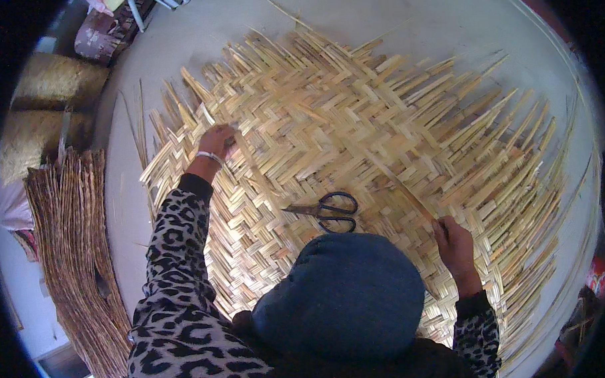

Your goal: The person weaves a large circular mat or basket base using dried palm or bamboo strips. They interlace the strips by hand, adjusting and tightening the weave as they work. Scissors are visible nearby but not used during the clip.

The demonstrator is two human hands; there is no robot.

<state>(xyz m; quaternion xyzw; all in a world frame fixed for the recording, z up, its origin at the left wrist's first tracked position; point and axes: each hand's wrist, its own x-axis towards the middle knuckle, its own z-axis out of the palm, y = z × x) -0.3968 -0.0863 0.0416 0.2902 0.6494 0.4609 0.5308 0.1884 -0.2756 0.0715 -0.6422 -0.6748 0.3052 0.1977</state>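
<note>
A large straw-coloured mat (300, 129) of flat plant strips, woven in a zigzag pattern, lies spread in front of me. Loose strip ends stick out along its far and right edges. Near the mat's left edge, my left hand (217, 140) is closed, seemingly round a flat strip (254, 171) that runs down from the fingers, slightly blurred. At the right, my right hand (454, 247) grips the near end of another long flat strip (409, 197), which slants away across the weave. Black-handled scissors (330, 211) rest on the mat between my hands, blades pointing left.
Pale floor (403, 15) surrounds the mat. A brown ridged bundle of long strips (75, 263) stands at the left, near woven panels (53, 98). Long thin loose strips (583, 206) lie at the right. A rounded dark blue cloth shape (346, 294) covers the mat's near middle.
</note>
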